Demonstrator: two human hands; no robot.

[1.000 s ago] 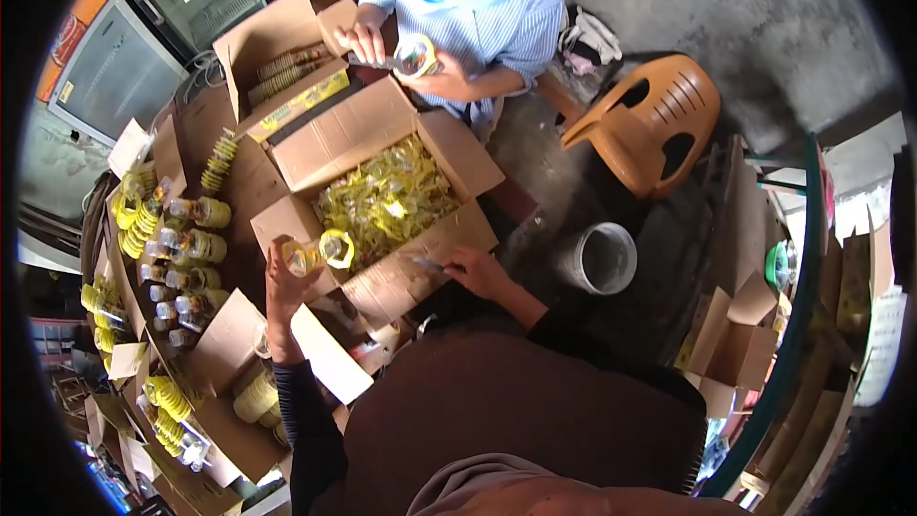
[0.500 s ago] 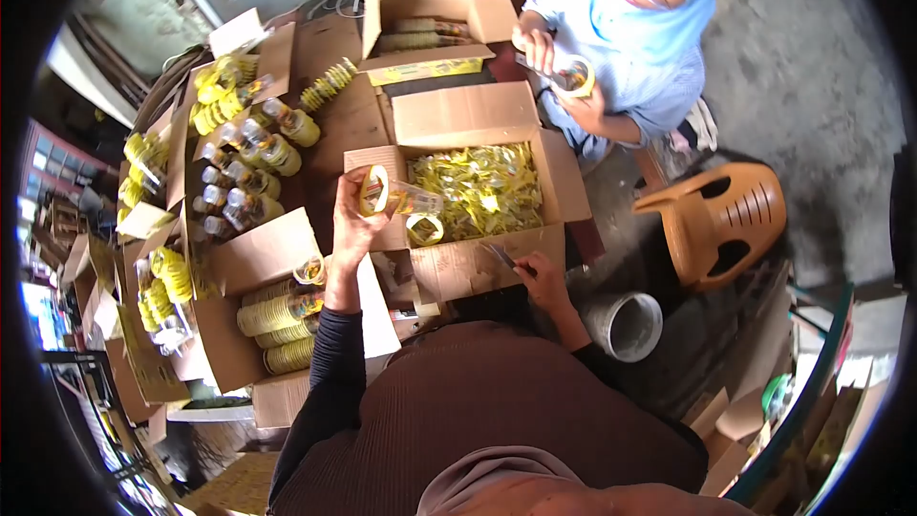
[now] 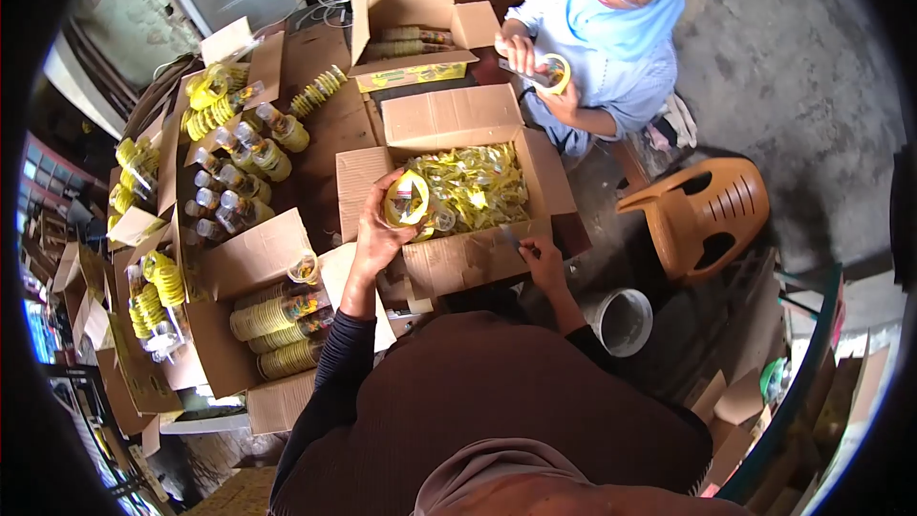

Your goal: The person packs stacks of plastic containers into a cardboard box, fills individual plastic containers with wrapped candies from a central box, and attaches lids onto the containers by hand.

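1. The left hand [image 3: 378,226] has its fingers curled around a clear cup [image 3: 408,199] with a yellow rim. The cup is above the near-left corner of the middle box, its mouth turned up toward the viewer.
2. The right hand [image 3: 543,265], at the near side of that box, has its fingers closed together on a thin grey tool [image 3: 511,237], like a knife.
3. The middle box [image 3: 449,112] is cardboard with its flaps spread. It is heaped with yellow and clear scraps [image 3: 478,177].
4. The near box [image 3: 250,263], at lower left, holds cup stacks [image 3: 277,315] lying on their sides, their rims packed close. A single cup [image 3: 304,270] sits at its corner.
5. The far box [image 3: 401,2], beyond the middle one, holds more stacks on their sides.
6. On the table [image 3: 330,129], at left, lies a group of clear stacks [image 3: 234,182] with yellow rims.
7. A pale bucket [image 3: 625,322] stands on the floor beyond the right forearm. Its contents are hard to make out.
8. Across the table, a co-worker [image 3: 611,67] grips another yellow-rimmed cup [image 3: 554,74].
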